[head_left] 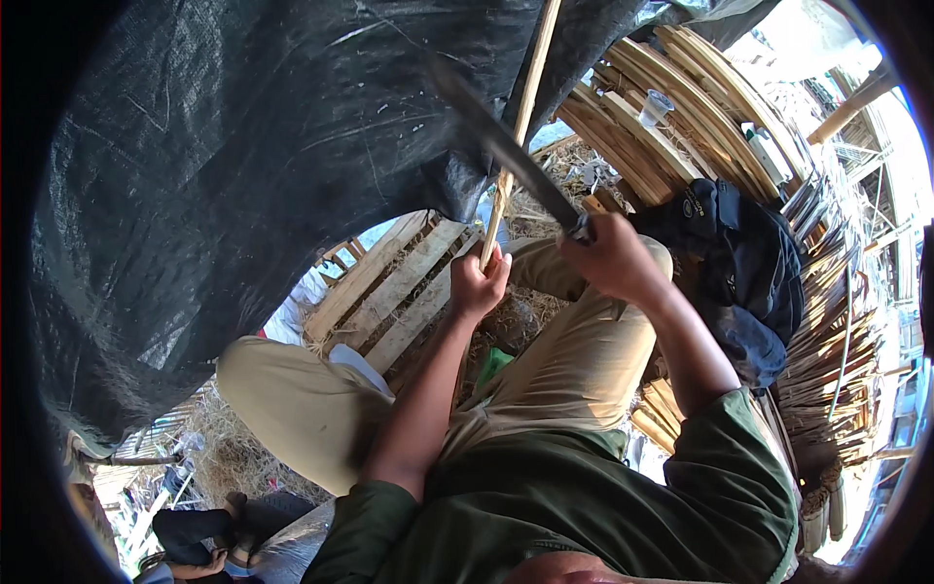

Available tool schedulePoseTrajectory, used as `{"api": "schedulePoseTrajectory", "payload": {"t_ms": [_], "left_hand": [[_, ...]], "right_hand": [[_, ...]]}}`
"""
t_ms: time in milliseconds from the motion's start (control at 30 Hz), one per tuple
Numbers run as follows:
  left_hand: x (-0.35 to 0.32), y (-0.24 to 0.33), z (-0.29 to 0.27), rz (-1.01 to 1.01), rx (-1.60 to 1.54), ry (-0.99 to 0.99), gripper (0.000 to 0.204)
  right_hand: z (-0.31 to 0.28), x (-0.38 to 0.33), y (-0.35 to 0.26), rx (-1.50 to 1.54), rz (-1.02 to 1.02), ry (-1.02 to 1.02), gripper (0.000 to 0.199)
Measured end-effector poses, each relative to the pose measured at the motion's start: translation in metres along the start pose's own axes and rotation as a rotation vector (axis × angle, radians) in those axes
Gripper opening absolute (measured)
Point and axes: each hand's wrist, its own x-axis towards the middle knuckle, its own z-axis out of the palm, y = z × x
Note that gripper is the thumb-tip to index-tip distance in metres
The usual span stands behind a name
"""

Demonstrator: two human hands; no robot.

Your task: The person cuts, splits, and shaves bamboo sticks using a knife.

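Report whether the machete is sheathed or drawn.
Drawn: the machete shows a long, bare, slightly blurred blade extending from the right hand, with no sheath over it.

The knife (520, 161) has a blade of dull, dark metal. The stick (530, 92) is bare wood, roughest toward its lower end. The tarp (243, 175) is creased plastic with a patchy gloss; the trousers (584, 360) and shirt (564, 487) are matt cloth, the slats (409, 277) rough wood, the cup (656, 107) clear, shiny plastic.
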Motion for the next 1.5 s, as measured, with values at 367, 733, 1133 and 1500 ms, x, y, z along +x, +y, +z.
{"api": "schedulePoseTrajectory", "payload": {"t_ms": [367, 733, 1133, 1500], "left_hand": [[-0.044, -0.039, 0.019, 0.08, 0.279, 0.136, 0.034], [-0.042, -0.038, 0.005, 0.044, 0.289, 0.109, 0.039], [-0.043, -0.048, 0.003, 0.014, 0.311, 0.031, 0.032], [-0.044, -0.041, -0.001, -0.007, 0.318, 0.045, 0.026]], "right_hand": [[0.012, 0.001, 0.025, -0.217, -0.205, -0.09, 0.028], [-0.011, 0.016, 0.01, -0.136, 0.009, -0.067, 0.038], [-0.012, 0.019, 0.014, -0.307, -0.136, -0.028, 0.03], [-0.009, 0.022, 0.024, -0.19, -0.128, 0.053, 0.035]]}}
